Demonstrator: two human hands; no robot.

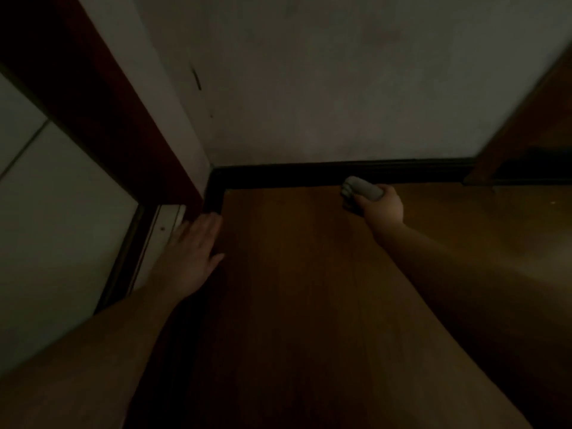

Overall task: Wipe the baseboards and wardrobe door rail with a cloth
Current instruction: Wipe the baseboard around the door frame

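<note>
Dim light; detail is poor throughout. A dark, nearly black baseboard (340,173) is seen along the foot of a pale plastered wall (340,88), turning a corner at its left end and running a short way toward the camera.

A folded pale grey cloth (360,188) is held in the right hand (382,205); the grip is closed round it, thumb underneath, fingers wrapped over the top. The cloth's free end is placed against the lower edge of the baseboard, right of the corner, where the board meets the brown wooden floor (294,274). Actual contact with the board cannot be confirmed in this light.

The left hand (193,246) is laid flat with fingers straight and spread, nothing held, the grip wide. It is placed just left of the baseboard's short return, fingertips near the corner, resting across the floor edge and a pale metal door rail (161,230). Left of the rail, light sliding door panels (62,196) are framed by a dark red wooden jamb (102,113). At the baseboard's right end, a brown wooden door edge (526,119) is seen.
</note>
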